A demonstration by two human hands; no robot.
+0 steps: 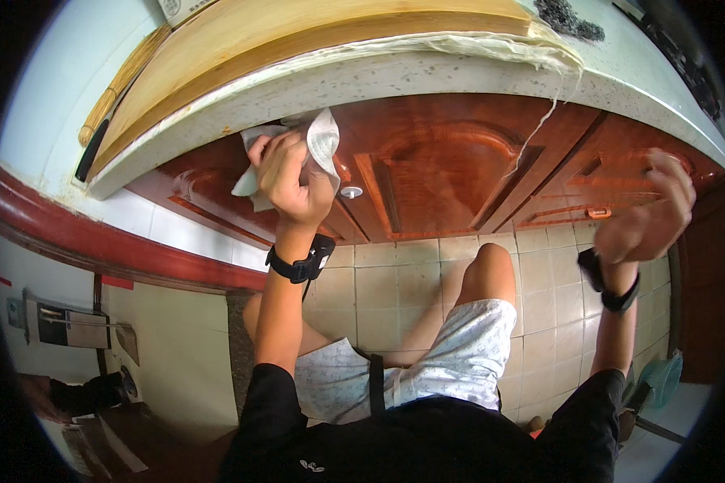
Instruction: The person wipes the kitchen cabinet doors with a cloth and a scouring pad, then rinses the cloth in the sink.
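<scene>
My left hand grips a crumpled pale cloth against the reddish wooden cabinet door, just under the countertop's front edge. A small white round knob is to the right of that hand. My right hand, blurred, is raised in front of the cabinet doors at the far right, with nothing visible in it; its finger positions are not sharp. Between the hands lies a wooden cabinet door with a raised panel. Each wrist wears a black strap with a small device.
On the speckled countertop lie a large wooden board, a straw brush, a black-handled tool, a steel wool scourer and thin gauzy cloth with hanging threads. A teal plastic container stands at lower right.
</scene>
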